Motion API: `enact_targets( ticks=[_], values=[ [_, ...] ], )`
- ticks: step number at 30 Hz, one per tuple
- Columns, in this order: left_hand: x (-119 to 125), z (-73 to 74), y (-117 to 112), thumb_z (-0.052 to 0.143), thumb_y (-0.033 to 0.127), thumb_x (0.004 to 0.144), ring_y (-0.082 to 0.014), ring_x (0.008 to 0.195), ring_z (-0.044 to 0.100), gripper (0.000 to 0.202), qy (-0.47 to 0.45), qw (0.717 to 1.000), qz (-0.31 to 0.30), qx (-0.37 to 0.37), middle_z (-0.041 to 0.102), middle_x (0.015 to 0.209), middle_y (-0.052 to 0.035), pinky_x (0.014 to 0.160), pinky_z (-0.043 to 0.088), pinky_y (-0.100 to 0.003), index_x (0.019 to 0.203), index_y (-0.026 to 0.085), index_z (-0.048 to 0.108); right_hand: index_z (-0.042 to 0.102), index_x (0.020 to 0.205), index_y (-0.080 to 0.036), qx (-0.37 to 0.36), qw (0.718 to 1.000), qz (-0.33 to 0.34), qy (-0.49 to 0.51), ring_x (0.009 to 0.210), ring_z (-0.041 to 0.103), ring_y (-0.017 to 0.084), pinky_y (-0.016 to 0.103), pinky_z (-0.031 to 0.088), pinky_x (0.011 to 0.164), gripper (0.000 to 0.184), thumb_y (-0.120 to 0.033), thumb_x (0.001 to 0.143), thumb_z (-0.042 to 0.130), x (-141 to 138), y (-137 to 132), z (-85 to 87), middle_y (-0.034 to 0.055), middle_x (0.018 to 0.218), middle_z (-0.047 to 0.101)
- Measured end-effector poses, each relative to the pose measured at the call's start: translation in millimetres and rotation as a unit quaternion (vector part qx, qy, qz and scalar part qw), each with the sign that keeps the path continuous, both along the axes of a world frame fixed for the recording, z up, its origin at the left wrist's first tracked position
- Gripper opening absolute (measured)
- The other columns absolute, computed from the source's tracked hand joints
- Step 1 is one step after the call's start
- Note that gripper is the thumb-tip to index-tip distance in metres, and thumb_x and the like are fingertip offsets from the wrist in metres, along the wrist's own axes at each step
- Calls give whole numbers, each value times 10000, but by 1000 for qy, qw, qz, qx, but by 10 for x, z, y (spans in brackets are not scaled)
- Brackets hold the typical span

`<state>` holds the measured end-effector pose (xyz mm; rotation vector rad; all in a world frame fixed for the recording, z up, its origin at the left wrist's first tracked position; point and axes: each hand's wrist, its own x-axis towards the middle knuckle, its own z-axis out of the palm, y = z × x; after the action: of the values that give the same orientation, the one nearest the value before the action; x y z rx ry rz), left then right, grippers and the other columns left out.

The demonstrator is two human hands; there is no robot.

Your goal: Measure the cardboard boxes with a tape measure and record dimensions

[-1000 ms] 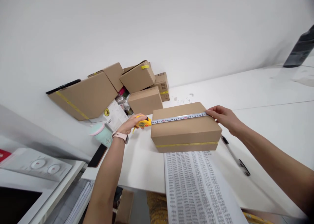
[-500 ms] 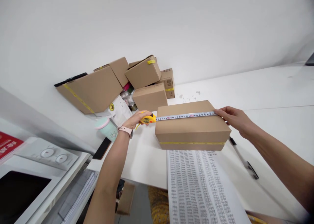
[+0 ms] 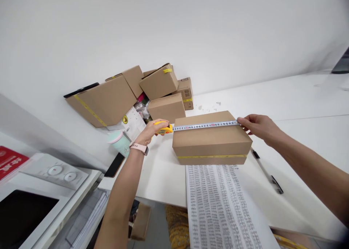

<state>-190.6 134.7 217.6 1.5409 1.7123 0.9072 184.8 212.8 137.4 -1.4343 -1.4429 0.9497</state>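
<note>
A closed cardboard box [image 3: 209, 140] with a yellow strip along its front side rests on the white table. My left hand [image 3: 152, 130] is wrapped round the yellow case of a tape measure [image 3: 165, 127] at the box's left edge. From the case, the silver blade runs rightward across the box's top. At the right edge, my right hand [image 3: 253, 125] pinches the blade's end between thumb and fingers. Under the front of the box lies a printed sheet [image 3: 215, 201] covered in rows of text. A pen [image 3: 267, 171] lies right of the box.
Several cardboard boxes [image 3: 106, 100] are piled against the wall at the back left. Near my left wrist stand a mint cup [image 3: 120, 141] and a dark phone-like slab [image 3: 115, 165]. A white microwave [image 3: 35, 201] occupies the lower left.
The view has shifted slightly. Both hands still hold the tape measure across the box; its blade appears a little higher at the right end, where my right hand has risen slightly.
</note>
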Motion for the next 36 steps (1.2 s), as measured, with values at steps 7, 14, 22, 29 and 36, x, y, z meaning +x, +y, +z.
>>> enact_targets(
  ticks=[7,14,22,29,36],
  values=[
    [567,-45,-891,677,519,808,-180,673,670,622,-229,940,-190,-167,668,1014,-101,517,476,-252,1326,204,540,599,771,-179,40,995,-28,86,817,625,154,289,541,726,207,-291,941,561,-48,156,644,70,882,663],
    [1567,-896,-1272,736,457,760,-248,704,728,471,-599,737,-230,-213,609,1069,-90,526,583,-333,1073,230,468,659,839,-222,6,977,180,-115,1037,599,256,379,469,916,298,-501,896,571,-587,644,521,78,1068,687],
    [1867,-874,-1047,664,614,762,-264,643,720,520,-598,781,-84,-158,640,888,-85,439,578,-323,971,186,456,606,738,-185,-23,947,217,-235,860,640,272,385,494,785,291,-446,864,624,-971,1030,322,116,906,697],
    [1958,-975,-1191,662,603,776,-247,627,723,491,-615,767,-98,-153,631,896,-47,435,571,-299,986,220,436,613,701,-187,-28,945,266,-190,774,620,225,330,490,681,313,-470,814,684,-909,1045,203,83,828,691],
    [1977,-951,-1259,626,568,824,-263,676,733,509,-622,760,-111,-149,622,923,-56,492,578,-306,1176,241,456,603,670,-199,-7,948,268,-174,753,600,206,324,472,689,295,-452,785,703,-891,1121,132,50,798,674]
  ],
)
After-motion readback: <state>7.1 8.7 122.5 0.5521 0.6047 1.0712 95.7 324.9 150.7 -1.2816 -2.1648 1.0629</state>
